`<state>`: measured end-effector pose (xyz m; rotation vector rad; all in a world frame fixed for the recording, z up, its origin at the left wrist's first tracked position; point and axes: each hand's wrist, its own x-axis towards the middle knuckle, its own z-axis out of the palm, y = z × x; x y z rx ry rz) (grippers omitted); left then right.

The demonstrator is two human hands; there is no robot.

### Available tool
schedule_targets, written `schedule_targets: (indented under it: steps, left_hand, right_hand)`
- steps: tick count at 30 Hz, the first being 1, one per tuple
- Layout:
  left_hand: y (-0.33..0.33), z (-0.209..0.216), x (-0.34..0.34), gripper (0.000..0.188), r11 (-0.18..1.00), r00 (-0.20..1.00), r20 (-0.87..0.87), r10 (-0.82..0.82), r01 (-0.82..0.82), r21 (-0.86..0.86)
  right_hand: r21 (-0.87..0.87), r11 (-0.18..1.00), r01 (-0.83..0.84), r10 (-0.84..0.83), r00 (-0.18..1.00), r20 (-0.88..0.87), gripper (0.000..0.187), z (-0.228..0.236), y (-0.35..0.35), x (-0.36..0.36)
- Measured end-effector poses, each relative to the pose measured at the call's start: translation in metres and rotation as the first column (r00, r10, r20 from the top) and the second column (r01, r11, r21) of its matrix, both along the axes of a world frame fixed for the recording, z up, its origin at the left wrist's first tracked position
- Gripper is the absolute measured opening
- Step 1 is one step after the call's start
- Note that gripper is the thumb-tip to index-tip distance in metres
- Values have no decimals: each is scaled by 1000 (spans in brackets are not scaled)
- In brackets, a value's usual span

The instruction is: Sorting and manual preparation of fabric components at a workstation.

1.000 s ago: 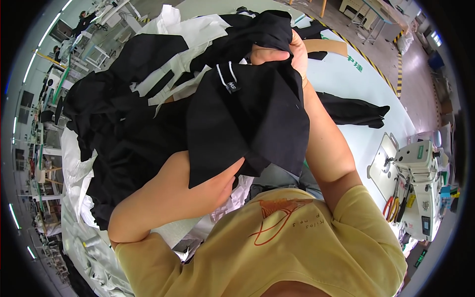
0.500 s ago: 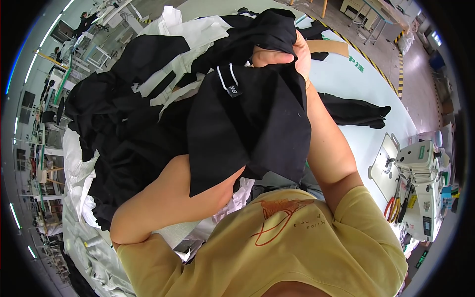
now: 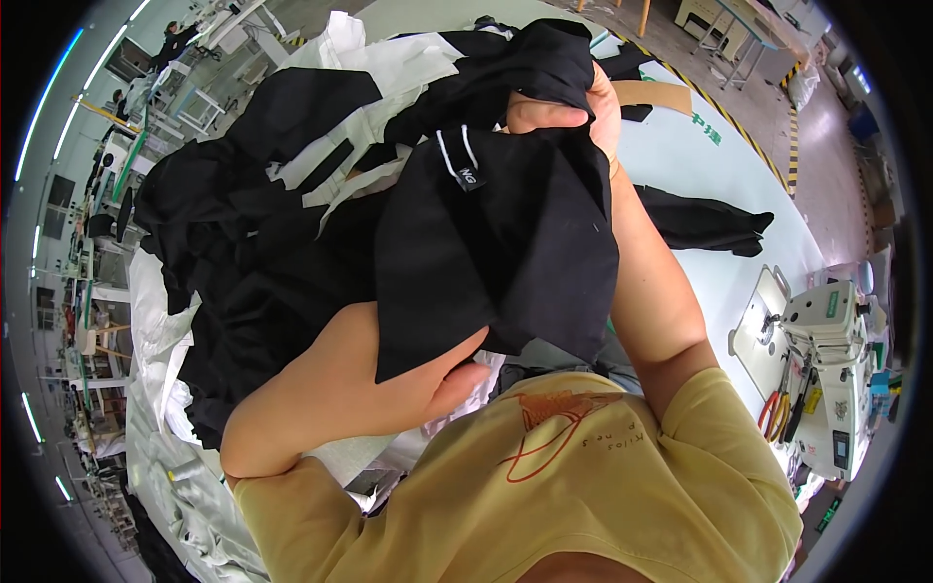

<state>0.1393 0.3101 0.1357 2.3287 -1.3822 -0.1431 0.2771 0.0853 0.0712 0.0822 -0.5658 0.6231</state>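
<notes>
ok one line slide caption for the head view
Right hand lifts a black fabric garment over a heap of black cloth pieces, left hand beneath.

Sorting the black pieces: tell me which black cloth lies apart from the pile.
The small black cloth lying alone on the pale table, right of the right forearm. The others are heaped together or held up in the right hand.

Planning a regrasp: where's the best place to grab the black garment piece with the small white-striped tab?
Probably its free lower hem, from below on the person's left. The black garment piece hangs from the right hand, pinched at its top; the left hand sits under the loose lower edge.
</notes>
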Motion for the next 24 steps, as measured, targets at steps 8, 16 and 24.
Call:
schedule_targets:
  steps: [8,16,24]
  left_hand:
    - [11,26,-1,76,942,974,69,217,-228,247]
    - [29,49,11,76,947,956,98,278,-290,142]
    - [40,45,22,61,769,736,558,383,-589,249]
  right_hand:
    - [33,999,12,-9,995,-102,19,-2,-7,3]
    - [19,984,176,-163,939,-303,20,-6,-15,9]
    - [-108,929,355,-370,900,-230,22,-1,-24,2]
